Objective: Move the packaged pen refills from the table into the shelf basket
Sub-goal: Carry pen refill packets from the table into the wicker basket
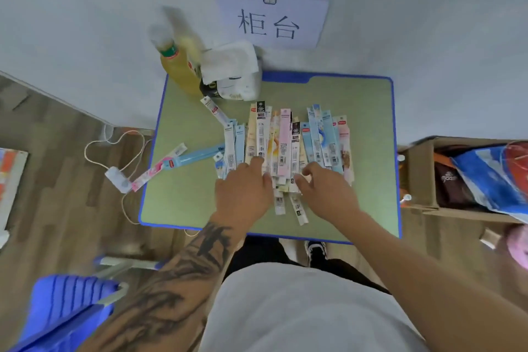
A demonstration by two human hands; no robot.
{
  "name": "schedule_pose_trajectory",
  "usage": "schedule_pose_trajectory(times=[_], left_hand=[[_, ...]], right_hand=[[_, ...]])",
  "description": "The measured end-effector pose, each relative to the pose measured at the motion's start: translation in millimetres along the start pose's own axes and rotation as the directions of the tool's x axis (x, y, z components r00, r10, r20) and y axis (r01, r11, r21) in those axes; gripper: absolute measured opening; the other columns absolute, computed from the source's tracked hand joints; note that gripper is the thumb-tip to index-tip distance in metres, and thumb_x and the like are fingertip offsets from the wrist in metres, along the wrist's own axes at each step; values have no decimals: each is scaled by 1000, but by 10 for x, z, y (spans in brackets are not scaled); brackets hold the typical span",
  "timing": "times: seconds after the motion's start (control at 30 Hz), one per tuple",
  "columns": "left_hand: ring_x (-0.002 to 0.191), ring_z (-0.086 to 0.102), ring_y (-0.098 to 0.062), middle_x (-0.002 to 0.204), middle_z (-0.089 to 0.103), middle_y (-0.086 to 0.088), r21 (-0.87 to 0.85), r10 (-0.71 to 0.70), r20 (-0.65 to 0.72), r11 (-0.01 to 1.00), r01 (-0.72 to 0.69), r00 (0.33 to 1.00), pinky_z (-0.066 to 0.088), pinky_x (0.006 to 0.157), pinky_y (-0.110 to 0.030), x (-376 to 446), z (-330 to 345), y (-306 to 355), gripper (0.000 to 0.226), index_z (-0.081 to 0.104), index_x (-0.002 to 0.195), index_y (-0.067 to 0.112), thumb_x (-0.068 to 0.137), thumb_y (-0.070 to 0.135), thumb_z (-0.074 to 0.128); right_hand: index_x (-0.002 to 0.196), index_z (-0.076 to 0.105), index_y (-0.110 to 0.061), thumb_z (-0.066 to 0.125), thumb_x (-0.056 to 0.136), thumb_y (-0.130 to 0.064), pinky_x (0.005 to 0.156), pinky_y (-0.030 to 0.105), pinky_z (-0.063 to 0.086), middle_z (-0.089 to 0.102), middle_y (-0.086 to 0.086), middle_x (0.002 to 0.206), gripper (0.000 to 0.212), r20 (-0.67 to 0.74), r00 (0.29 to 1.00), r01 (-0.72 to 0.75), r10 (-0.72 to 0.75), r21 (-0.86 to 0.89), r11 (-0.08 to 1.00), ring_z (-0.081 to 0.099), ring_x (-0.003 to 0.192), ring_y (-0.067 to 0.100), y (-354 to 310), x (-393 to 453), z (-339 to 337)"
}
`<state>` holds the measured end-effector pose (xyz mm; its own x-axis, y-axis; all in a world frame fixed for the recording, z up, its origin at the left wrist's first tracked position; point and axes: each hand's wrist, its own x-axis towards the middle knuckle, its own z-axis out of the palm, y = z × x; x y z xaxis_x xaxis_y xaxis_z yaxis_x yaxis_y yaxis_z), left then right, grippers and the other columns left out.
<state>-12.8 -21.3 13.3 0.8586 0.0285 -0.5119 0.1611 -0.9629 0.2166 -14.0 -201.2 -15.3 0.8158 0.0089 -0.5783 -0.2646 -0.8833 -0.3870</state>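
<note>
small room, desk vs white wall
wood floor [65, 168], green desk [183, 203] w/ blue edge, paper sign [274, 20] on wall [85, 37], cardboard box [420, 174] on right

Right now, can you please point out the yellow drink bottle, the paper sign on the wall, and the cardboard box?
yellow drink bottle [178, 71], head view, on its yellow body.
paper sign [271, 23], head view, on its middle, at the written characters.
cardboard box [417, 173], head view, on its left wall.

Soft, even indoor light with faint shadows, wide-angle bending at the edges, and slight overall blur.
</note>
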Motion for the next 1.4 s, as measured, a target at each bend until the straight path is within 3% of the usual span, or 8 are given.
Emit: schedule_pose_trajectory(times=[0.13,0.47,0.57,0.77,1.03,1.17,1.27,1.4], left_hand=[[99,63,-28,111,65,-4,-57,43,57,998,-40,997,44,76,-37,433,-143,-121,40,44,142,25,107,43,36],[77,56,-29,84,58,-1,62,63,149,995,-73,987,44,72,-39,1162,-81,-233,48,52,108,14,103,60,37],[73,52,-28,75,48,1,108,95,171,988,-115,981,38,67,-36,1187,-32,-239,45,49,104,13,105,56,38],[79,58,-28,88,60,-3,1,115,167,993,-117,979,44,70,-38,1206,-12,-247,31,49,101,16,105,46,45],[68,59,-18,82,63,1,-386,130,164,921,-57,978,45,60,-29,1106,-105,-143,25,59,95,15,99,40,63],[62,59,-25,85,66,-16,-607,57,198,791,76,979,46,54,-28,893,-148,59,23,64,95,10,97,33,70],[60,58,-22,76,60,-8,-653,52,186,752,84,981,44,51,-29,586,-127,230,23,63,90,13,97,33,71],[63,62,-18,83,69,-5,-685,167,180,728,1,969,46,47,-21,2,-36,605,15,66,103,14,99,28,70]], right_hand=[[122,51,-24,40,106,-55,76,39,52,71,1,99,37,-76,990,-117,121,53,992,66,95,26,-297,295,86],[126,41,-14,48,105,-29,65,37,41,68,8,95,27,-193,878,-430,439,86,898,70,87,34,-520,624,378],[124,45,-13,49,103,-26,69,38,43,68,9,99,25,-167,863,-466,477,105,879,67,89,34,-510,675,367],[107,56,-18,56,99,-30,75,37,46,64,4,100,14,-41,841,-506,540,294,811,62,92,29,-478,698,295],[85,58,-15,66,96,-25,59,28,41,60,-3,77,17,-52,867,-361,496,621,696,57,73,16,-265,424,206],[85,59,-15,72,95,-25,65,25,43,62,-2,81,19,-120,881,-224,458,747,626,58,74,16,-67,71,128],[85,60,-17,76,92,-21,71,36,51,68,6,82,18,-143,876,-134,460,845,518,63,72,23,140,-243,84],[92,62,-17,76,93,-16,54,22,45,72,0,76,14,-142,866,-16,479,950,312,59,57,6,464,-778,39]])
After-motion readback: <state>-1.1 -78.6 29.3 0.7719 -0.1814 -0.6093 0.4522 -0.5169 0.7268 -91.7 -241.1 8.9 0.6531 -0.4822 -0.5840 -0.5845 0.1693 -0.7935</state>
